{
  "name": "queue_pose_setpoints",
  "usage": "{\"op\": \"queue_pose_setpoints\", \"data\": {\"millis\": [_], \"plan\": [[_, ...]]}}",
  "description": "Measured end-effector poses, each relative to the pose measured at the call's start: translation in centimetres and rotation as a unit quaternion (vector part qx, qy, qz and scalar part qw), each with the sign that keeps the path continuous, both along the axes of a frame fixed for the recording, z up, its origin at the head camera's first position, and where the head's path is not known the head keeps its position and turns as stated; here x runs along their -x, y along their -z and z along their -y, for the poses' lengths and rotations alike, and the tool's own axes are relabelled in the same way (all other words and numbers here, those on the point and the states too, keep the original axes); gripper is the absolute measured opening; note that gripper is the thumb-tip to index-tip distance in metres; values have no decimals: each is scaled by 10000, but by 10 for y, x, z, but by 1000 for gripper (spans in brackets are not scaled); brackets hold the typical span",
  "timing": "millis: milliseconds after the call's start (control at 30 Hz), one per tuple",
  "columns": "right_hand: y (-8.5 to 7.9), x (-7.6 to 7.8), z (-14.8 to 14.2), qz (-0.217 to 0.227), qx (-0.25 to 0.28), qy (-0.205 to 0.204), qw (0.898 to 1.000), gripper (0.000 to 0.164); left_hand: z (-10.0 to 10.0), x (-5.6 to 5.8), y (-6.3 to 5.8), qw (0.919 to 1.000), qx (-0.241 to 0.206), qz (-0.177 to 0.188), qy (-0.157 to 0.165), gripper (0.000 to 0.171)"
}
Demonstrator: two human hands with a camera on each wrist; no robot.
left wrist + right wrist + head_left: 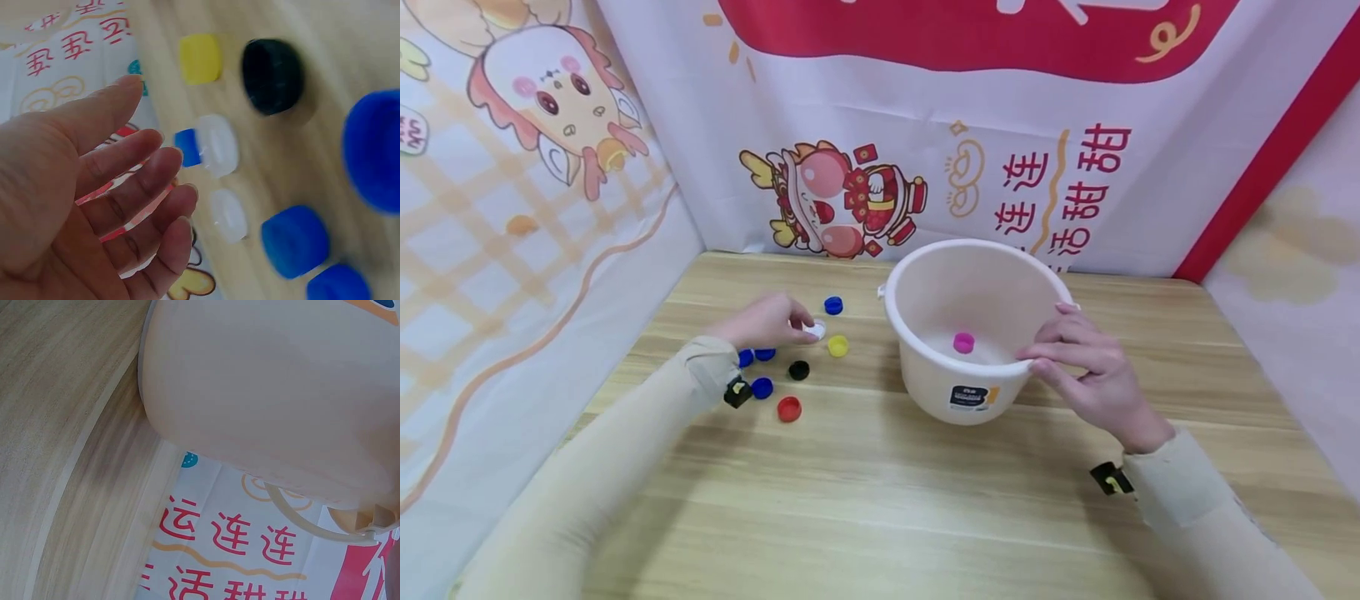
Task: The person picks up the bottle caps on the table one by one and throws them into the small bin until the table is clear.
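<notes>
My left hand reaches down over a scatter of bottle caps on the left of the table. Its fingertips are right at a white cap in the head view. In the left wrist view the fingers are loosely bent, nothing between them, beside two white caps. Close by lie a yellow cap, a black cap, a red cap and several blue caps. With thumb and fingers, my right hand grips the right rim of a white plastic bucket. Inside the bucket sits a pink cap.
The wood-grain table backs onto a printed cloth with cartoon figures and red lettering. More cloth hangs on the left and right sides. A bucket handle hangs along the bucket's outside in the right wrist view.
</notes>
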State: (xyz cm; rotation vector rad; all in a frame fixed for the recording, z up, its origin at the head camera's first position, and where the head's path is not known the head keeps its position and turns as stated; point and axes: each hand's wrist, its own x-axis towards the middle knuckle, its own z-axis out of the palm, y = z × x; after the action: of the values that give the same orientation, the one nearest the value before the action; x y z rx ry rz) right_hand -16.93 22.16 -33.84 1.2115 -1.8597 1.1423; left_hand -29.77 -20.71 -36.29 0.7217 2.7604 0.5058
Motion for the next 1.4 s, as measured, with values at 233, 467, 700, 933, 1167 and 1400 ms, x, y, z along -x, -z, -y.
{"op": "queue_pose_setpoints", "data": {"millis": [233,467,700,933,1167,1400], "plan": [[-1,0,-1,-15,16,6,10000,34,-15,2,11,9999,106,46,-20,45],[-3,-2,0,32,-11,-18,10000,34,-34,7,20,9990,306,272,-187,56],[-5,-5,1,103,-72,33,9999,35,-47,5,20,9979,376,408,-320,52],[-5,-5,2,79,-89,21,9999,35,-50,4,23,9976,327,568,-209,35],[-5,-5,1,64,-121,50,9999,35,-49,8,31,9988,336,348,-55,27],[-5,-7,1,100,-157,112,9998,36,-47,10,40,9996,178,236,-33,29]]}}
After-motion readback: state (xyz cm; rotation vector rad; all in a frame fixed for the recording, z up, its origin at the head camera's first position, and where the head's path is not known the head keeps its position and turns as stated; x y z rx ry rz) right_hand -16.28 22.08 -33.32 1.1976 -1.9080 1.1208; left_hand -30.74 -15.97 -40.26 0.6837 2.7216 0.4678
